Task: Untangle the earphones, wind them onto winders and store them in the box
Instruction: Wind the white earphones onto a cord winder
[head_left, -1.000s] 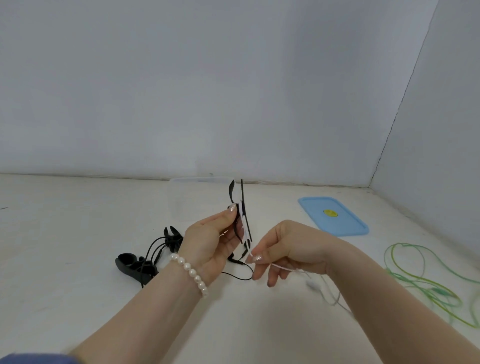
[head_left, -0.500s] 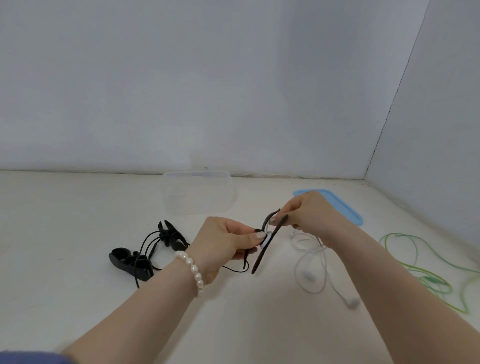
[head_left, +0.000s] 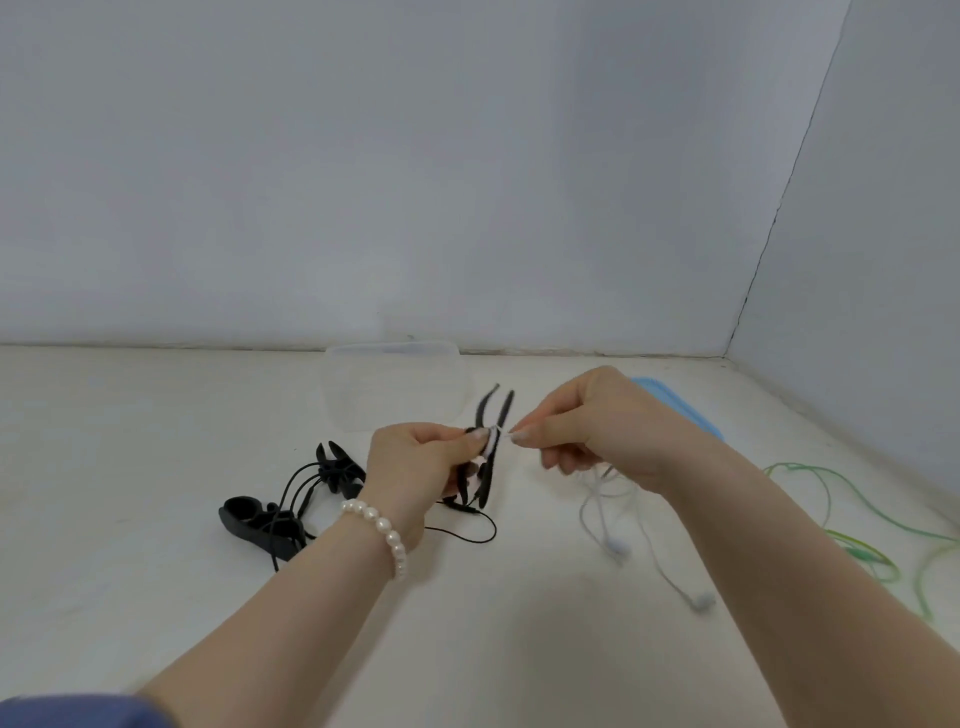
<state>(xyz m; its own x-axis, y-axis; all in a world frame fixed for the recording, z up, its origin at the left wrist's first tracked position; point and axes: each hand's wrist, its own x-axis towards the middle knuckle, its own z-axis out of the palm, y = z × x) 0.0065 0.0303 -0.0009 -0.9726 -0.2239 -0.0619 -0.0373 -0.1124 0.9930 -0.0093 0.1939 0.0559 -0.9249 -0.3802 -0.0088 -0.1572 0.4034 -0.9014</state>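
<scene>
left hand (head_left: 415, 462): raised over the desk (head_left: 130, 426), fingers curled round a black winder (head_left: 493, 415); thumb and forefinger pinch it at its middle, where white cord is wrapped.
winder: thin, black, held nearly upright and tilted a little; two prongs stick up above the hand, the lower end points down at the desk. A small band of white turns sits at its waist.
right hand (head_left: 597, 431): just right of the winder, fingers bent, thumb and forefinger pinching the white cord (head_left: 602, 493) close to the wrapped turns.
white cord: runs from the winder through the right hand, then hangs in loose loops to the desk below the right wrist; two earbuds (head_left: 701, 601) lie at its far ends, blurred.
black earphones (head_left: 306, 483): on the desk left of the left hand, wound with two more black winders (head_left: 260, 525); one thin black lead trails in a loop under the left wrist.
green earphones (head_left: 857, 540): loose tangle on the desk at the far right, well apart from the hands.
box (head_left: 395, 384): clear plastic, open, at the back of the desk near the wall, behind the hands.
lid (head_left: 680, 410): blue, flat on the desk right of the box, partly hidden by the right hand.
bracelet (head_left: 384, 530): pearls, on the left wrist.
sleeve (head_left: 78, 712): blue, at the lower left corner.
</scene>
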